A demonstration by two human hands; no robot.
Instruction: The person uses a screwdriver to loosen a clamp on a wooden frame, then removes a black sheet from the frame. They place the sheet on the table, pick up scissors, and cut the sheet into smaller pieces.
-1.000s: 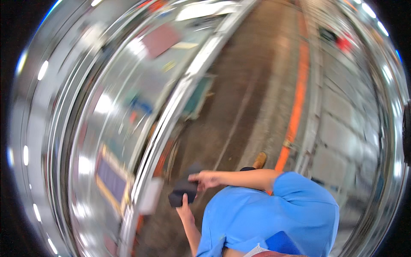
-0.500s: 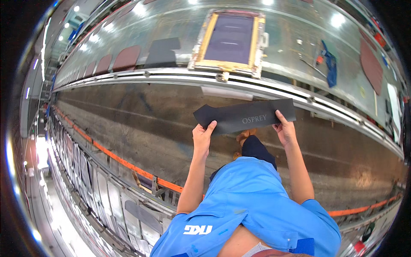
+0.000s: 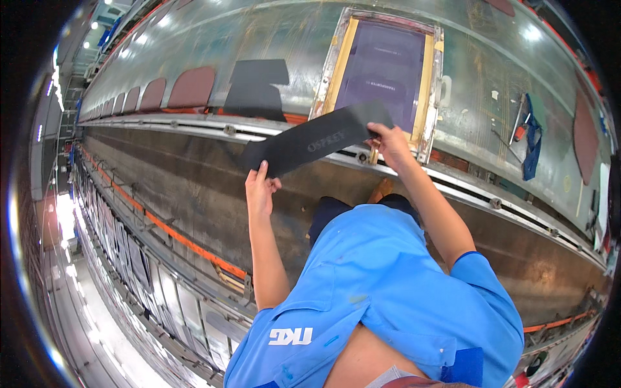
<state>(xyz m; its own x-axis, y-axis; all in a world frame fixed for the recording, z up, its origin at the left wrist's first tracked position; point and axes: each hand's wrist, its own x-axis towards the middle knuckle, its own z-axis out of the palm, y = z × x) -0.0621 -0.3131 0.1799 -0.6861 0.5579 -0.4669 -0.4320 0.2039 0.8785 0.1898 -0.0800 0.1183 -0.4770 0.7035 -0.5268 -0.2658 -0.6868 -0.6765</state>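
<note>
A long dark grey fabric panel (image 3: 304,143) with pale printed lettering is stretched between my hands, over the gap in front of the long table. My left hand (image 3: 261,191) pinches its lower left end, thumb on top. At the opposite end my right hand (image 3: 391,143) grips the right edge, held higher and farther out. The panel slants up toward the right, and its far right corner overlaps the near part of a framed printing screen (image 3: 381,77) lying on the table. Fingers beneath the panel are partly hidden.
The long glass-like table (image 3: 297,39) has a metal rail (image 3: 453,176) along its near edge. On it lie dark grey pieces (image 3: 255,87), maroon pieces (image 3: 192,86) and a blue cloth (image 3: 533,145) beside thin tools. Behind me runs an orange-edged rack (image 3: 174,226).
The panel has moved left and toward the table, and now tilts with its right end higher. My right hand has risen to the table's edge; my left hand has shifted left.
</note>
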